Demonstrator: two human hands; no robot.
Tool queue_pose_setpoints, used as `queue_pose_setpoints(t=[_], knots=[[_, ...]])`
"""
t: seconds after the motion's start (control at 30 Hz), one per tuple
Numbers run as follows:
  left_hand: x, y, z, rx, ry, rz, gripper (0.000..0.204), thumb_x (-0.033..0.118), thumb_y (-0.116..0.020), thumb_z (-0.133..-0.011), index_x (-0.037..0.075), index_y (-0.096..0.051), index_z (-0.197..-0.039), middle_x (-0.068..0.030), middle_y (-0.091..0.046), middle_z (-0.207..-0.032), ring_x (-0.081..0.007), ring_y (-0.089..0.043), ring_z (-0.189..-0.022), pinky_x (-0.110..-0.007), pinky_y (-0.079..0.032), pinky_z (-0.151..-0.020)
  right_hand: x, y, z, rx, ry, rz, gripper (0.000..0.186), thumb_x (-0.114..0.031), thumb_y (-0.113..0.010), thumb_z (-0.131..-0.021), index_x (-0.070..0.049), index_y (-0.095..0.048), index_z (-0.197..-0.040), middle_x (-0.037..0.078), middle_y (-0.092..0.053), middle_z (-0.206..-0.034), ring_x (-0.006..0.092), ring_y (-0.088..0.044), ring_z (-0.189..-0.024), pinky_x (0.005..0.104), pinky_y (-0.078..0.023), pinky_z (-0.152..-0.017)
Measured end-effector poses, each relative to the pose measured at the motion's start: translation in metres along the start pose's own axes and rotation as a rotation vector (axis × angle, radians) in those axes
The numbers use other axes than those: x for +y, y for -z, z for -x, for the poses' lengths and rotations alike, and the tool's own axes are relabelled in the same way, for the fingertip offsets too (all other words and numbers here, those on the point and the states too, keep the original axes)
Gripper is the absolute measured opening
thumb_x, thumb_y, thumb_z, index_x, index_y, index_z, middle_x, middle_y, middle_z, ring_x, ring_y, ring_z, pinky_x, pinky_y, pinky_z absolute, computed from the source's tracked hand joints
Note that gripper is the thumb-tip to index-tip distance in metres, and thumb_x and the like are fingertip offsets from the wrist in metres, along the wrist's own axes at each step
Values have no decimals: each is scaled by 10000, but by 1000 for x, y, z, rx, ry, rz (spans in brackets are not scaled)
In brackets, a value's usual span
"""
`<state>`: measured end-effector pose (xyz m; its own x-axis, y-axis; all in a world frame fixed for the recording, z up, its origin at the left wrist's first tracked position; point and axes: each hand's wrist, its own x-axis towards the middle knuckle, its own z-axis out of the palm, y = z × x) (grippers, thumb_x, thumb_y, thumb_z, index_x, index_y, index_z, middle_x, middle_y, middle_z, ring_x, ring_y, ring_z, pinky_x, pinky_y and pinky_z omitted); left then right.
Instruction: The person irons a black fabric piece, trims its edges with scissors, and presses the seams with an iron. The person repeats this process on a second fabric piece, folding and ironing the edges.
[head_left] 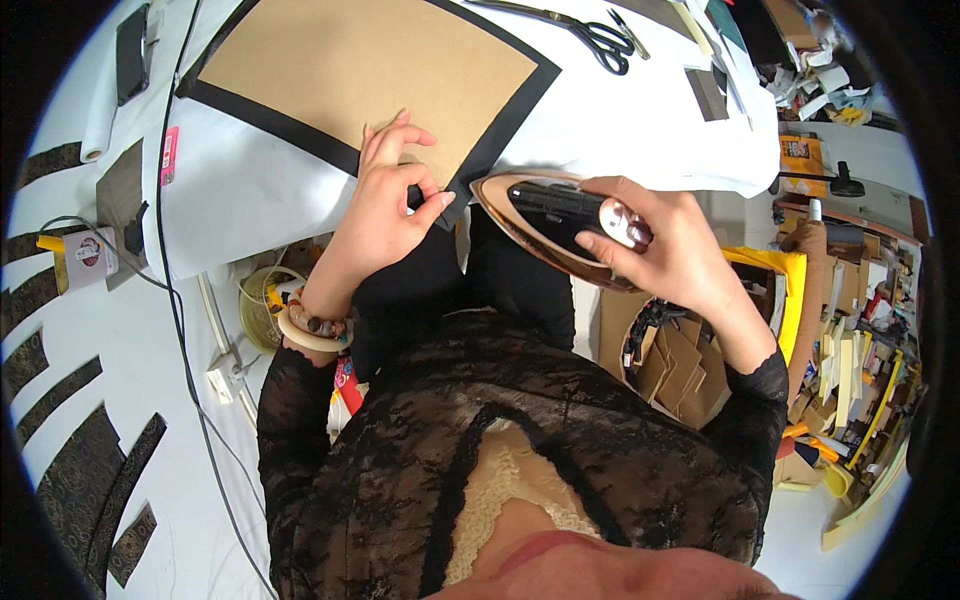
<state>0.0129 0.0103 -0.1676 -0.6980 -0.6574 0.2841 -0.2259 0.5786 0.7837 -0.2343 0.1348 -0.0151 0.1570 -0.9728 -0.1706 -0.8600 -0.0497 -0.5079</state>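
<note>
Person (360, 450) holds iron (555, 215) in right hand (665, 235); left hand (395, 200) overlaps tan panel (370, 65).

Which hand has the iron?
The right hand, gripping the black-and-copper iron by its handle. The left hand, with bangle on its wrist, has only its fingertips at the near corner of the black border.

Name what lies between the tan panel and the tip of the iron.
In the head view, the black border lies between the tan panel and the tip of the iron.
</note>
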Motion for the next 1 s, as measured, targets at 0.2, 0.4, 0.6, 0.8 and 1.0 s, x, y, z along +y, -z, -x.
queue_pose_setpoints(t=[0.2,0.4,0.6,0.8,1.0], knots=[[-1,-3,1,11,-42,-30,213,91,-735,-777,45,-543,-697,-140,-517,-1192,-416,-323,-1367,-556,-133,-1151,-5,-12,2,-31,-17,-17,357,-203,-728,-842,-11,-613,-1119,127,-624,-652,237,-627,-526,308,-495,-529],[0,3,3,-5,-32,1,265,157,-739,-817,39,-552,-672,-135,-524,-1189,-408,-329,-1377,-559,-120,-1155,-11,-9,4,-50,-6,46,355,-264,-719,-855,-34,-608,-1102,110,-635,-626,263,-659,-535,330,-523,-520],[-2,0,4,28,17,10,351,231,-765,-817,32,-568,-607,-125,-529,-1217,-405,-343,-1375,-582,-105,-1156,-12,-9,10,-54,-45,33,360,-227,-736,-837,-28,-619,-1114,108,-620,-624,236,-632,-516,317,-502,-519],[6,-3,0,33,33,-25,274,185,-777,-780,44,-605,-619,-114,-532,-1249,-394,-313,-1392,-601,-96,-1152,-9,-15,16,-41,-49,-39,392,-158,-754,-815,-11,-619,-1152,109,-595,-623,203,-595,-513,293,-464,-521],[1,-4,2,47,27,-9,264,148,-743,-804,46,-592,-613,-113,-537,-1238,-396,-330,-1383,-601,-84,-1151,-9,-18,19,-31,-17,-21,404,-177,-763,-807,-15,-620,-1149,128,-603,-649,222,-604,-523,300,-472,-529]])
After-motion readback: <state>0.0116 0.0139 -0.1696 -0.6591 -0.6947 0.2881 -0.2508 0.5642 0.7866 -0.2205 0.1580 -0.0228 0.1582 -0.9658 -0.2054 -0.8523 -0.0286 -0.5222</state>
